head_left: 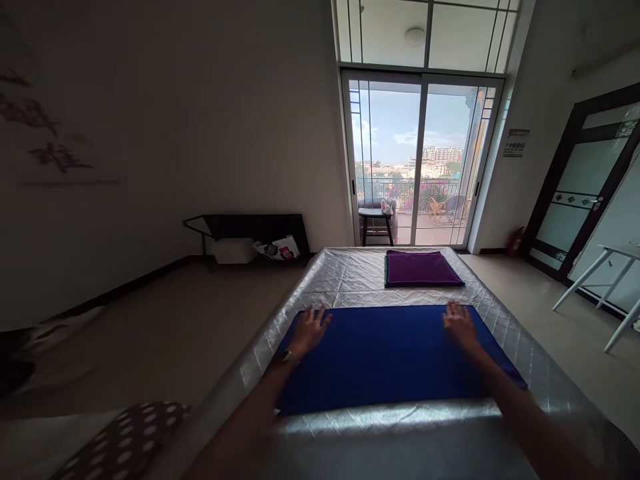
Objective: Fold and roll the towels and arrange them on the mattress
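A blue cloth point(387, 357), laid out as a flat rectangle, lies across the quilted silvery mattress point(340, 270). My left hand point(310, 330) rests on its far left corner with the fingers spread. On the far right part of the cloth lies my right hand point(459, 323), palm down and fingers stretched out. Neither hand grips anything that I can see. Beyond the blue cloth, a folded purple cloth point(424, 269) with a dark green layer at its edge sits near the mattress's far end.
Against the left wall stands a low black rack point(255, 227) with a white box point(234, 251) and a printed bag. Sliding glass doors point(390, 133) face me, a stool point(376, 215) behind them. At right are a dark-framed door point(575, 193) and a white-legged table point(620, 250). A polka-dotted cloth point(133, 440) lies at lower left.
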Demonstrator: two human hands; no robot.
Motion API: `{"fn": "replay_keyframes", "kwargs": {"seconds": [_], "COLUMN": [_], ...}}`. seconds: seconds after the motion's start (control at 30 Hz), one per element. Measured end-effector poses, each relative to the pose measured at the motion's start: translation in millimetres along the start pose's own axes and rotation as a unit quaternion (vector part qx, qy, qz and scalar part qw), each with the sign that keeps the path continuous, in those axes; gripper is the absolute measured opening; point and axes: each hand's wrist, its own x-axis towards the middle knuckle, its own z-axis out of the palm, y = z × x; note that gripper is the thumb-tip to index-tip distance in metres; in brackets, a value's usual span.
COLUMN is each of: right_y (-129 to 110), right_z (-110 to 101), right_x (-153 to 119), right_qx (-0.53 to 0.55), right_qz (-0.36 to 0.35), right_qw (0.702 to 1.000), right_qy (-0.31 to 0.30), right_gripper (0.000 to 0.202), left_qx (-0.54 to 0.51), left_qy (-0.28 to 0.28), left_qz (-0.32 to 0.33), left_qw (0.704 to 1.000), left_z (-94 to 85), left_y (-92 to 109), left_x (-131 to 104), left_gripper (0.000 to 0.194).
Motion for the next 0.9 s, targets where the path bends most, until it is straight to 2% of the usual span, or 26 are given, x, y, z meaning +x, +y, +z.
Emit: {"fn": "replay_keyframes", "kwargs": {"seconds": [0.07,0.17,0.23,0.27,0.33,0.4,0.5,0.53,0.63,0.7,0.77,0.83,0.9], "right_y": [-41.2,-103.5,-129.7,-135.1,-128.9,-102.2,-35.9,-10.9,57.2,88.1,104.3,106.3,93.7], "right_z": [3.3,10.0,11.9,11.6,9.7,8.2,8.3,8.5,6.2,2.7,-0.1,-1.1,-0.9], "right_x": [-17.3,-51.1,-71.3,-78.8,-88.0,-90.4,-89.4,-89.4,-92.4,-95.2,-95.9,-92.6,-84.8], "right_qx": [0.011,0.036,0.051,0.054,0.052,0.042,0.014,0.004,-0.036,-0.049,-0.057,-0.064,-0.067], "right_qz": [-0.045,-0.131,-0.167,-0.170,-0.155,-0.126,-0.053,-0.015,0.087,0.111,0.117,0.115,0.104], "right_qw": [0.999,0.991,0.983,0.982,0.982,0.985,0.993,0.995,0.994,0.992,0.991,0.991,0.992], "right_qy": [-0.003,-0.023,-0.050,-0.065,-0.093,-0.109,-0.106,-0.097,-0.052,-0.040,-0.035,-0.031,-0.029], "right_gripper": [0.055,0.060,0.061,0.062,0.064,0.067,0.067,0.067,0.064,0.059,0.052,0.051,0.055], "left_qx": [-0.003,-0.015,-0.020,-0.020,-0.014,-0.003,0.027,0.045,0.101,0.119,0.112,0.083,0.045], "left_qy": [0.003,0.007,0.003,-0.002,-0.020,-0.035,-0.042,-0.041,-0.058,-0.081,-0.110,-0.115,-0.092], "left_qz": [0.061,0.188,0.261,0.280,0.260,0.178,0.030,0.006,0.025,0.043,0.042,0.004,-0.049], "left_qw": [0.998,0.982,0.965,0.960,0.965,0.983,0.998,0.998,0.993,0.989,0.987,0.990,0.994], "left_z": [3.8,14.7,20.3,21.9,22.8,22.2,22.8,23.7,26.3,24.8,19.3,11.0,2.3], "left_y": [38.7,98.0,121.7,125.5,115.1,83.4,14.6,-8.1,-58.4,-73.1,-75.4,-69.6,-57.2], "left_x": [-13.3,-37.9,-53.3,-59.9,-71.5,-83.0,-105.7,-114.7,-140.3,-150.3,-150.8,-141.2,-122.4], "left_gripper": [0.055,0.051,0.050,0.050,0.049,0.051,0.054,0.053,0.053,0.057,0.058,0.052,0.055]}}
